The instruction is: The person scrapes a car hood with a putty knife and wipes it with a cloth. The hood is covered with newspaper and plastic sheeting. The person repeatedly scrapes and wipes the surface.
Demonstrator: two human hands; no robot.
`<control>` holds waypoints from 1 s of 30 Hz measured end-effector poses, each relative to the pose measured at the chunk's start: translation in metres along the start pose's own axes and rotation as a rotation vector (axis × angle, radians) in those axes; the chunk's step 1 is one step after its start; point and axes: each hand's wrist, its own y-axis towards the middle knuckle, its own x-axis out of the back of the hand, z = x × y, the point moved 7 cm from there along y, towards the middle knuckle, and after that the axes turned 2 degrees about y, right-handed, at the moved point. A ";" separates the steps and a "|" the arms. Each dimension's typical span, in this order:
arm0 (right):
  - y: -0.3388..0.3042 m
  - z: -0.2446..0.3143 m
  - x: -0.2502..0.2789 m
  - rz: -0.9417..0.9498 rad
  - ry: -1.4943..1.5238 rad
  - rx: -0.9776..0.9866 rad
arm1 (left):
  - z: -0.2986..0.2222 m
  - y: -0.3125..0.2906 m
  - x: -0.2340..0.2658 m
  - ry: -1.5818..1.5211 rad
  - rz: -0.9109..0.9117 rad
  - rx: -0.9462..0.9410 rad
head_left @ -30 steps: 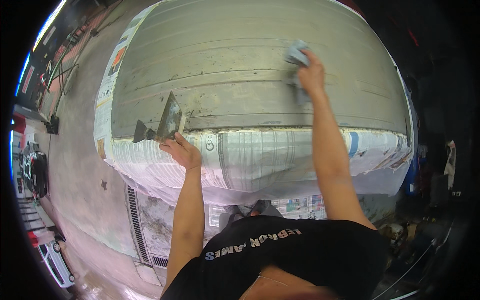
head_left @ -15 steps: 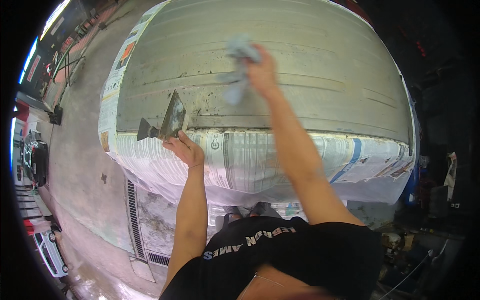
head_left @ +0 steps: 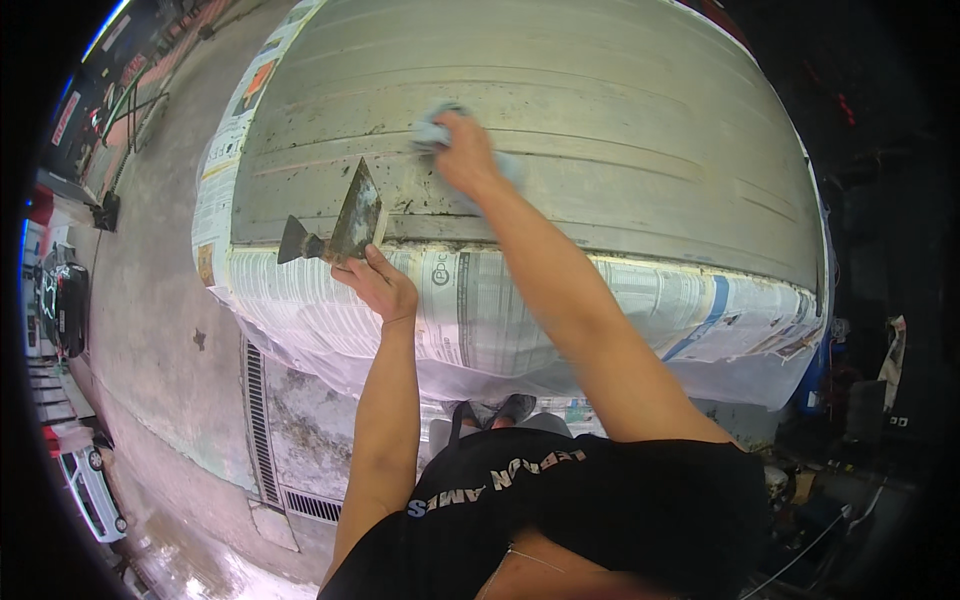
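Note:
My left hand is closed on a scraper with a wide, stained metal blade pointing away from me. A second, smaller dark blade sticks out to the left by the same grip; whether it is a separate tool I cannot tell. My right hand grips a pale blue-grey cloth, pressed down on a ribbed grey-green metal panel. Part of the cloth hangs blurred beneath the wrist. Dark crumbs and specks lie on the panel, mostly between the scraper and the cloth.
Newspaper and thin plastic sheeting mask the panel's near and left edges. On the floor at left runs a drain grate. Parked cars, one dark and one white, stand far left. Clutter lies at the lower right.
My right hand has swept the cloth left and a little nearer to me across the panel. The left hand with the scraper has barely shifted.

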 end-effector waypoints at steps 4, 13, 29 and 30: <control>0.019 0.040 0.028 -0.260 0.321 -0.009 | 0.006 0.005 -0.001 0.001 -0.003 0.023; -0.017 -0.069 0.338 -0.403 -0.101 -0.007 | 0.012 0.000 -0.002 -0.011 0.041 0.075; 0.067 -0.154 0.138 -0.154 -0.337 0.012 | 0.011 -0.001 -0.008 0.034 0.110 0.025; 0.064 -0.122 0.099 -0.025 -0.233 0.054 | 0.017 0.000 -0.010 0.054 0.097 0.020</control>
